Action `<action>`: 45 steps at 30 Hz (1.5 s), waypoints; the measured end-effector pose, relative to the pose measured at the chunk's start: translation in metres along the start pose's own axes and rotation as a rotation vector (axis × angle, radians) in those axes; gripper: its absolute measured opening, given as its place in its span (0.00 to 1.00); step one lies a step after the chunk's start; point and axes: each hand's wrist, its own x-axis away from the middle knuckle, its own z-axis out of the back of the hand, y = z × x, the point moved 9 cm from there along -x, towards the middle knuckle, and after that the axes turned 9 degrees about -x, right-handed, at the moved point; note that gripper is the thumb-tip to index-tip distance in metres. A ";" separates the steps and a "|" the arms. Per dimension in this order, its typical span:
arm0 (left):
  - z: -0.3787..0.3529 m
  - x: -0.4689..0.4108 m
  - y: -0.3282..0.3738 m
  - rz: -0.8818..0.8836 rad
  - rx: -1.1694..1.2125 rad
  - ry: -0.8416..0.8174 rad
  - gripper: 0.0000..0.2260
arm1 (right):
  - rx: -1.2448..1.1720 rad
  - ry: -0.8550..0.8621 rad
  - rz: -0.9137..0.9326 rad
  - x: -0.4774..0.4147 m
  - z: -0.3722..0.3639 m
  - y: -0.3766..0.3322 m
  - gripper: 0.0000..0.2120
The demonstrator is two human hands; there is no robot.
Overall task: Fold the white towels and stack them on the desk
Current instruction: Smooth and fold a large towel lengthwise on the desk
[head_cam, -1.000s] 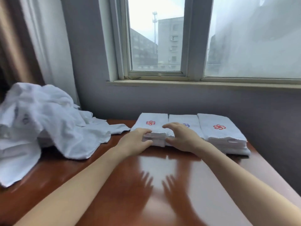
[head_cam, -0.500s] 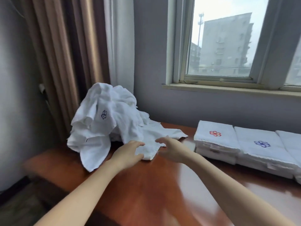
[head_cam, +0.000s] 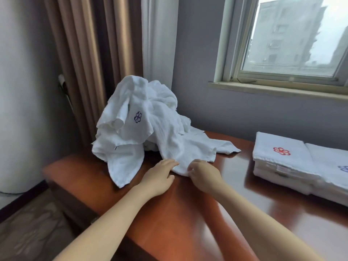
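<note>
A heap of unfolded white towels stands at the desk's far left corner, one showing a purple flower mark. One towel spreads flat from the heap toward me. My left hand lies with fingers stretched out, its tips touching that towel's near edge. My right hand pinches the same edge with curled fingers. Stacks of folded white towels sit at the right, one with a red flower mark, the neighbour with a blue one.
The brown wooden desk ends at a left edge just beyond the heap, with floor below. Brown and white curtains hang behind the heap. A window with a sill fills the wall at the upper right.
Both hands left the folded stacks and moved left to the spread towel by the heap. My view swung left with them. My right hand's fingers now curl onto the towel's edge.
</note>
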 end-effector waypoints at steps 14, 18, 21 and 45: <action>0.072 0.012 0.093 -0.138 0.078 0.323 0.09 | -1.169 0.400 -0.232 0.062 0.101 0.048 0.07; 0.059 0.026 0.133 -0.182 0.084 0.233 0.14 | -1.216 0.525 -0.254 0.103 0.139 0.066 0.08; 0.035 0.035 0.163 -0.231 0.115 0.144 0.14 | -1.012 0.540 -0.268 0.138 0.164 0.086 0.10; -0.039 0.063 0.323 -0.522 0.008 -0.050 0.12 | 0.233 0.696 -0.813 0.369 0.290 0.235 0.11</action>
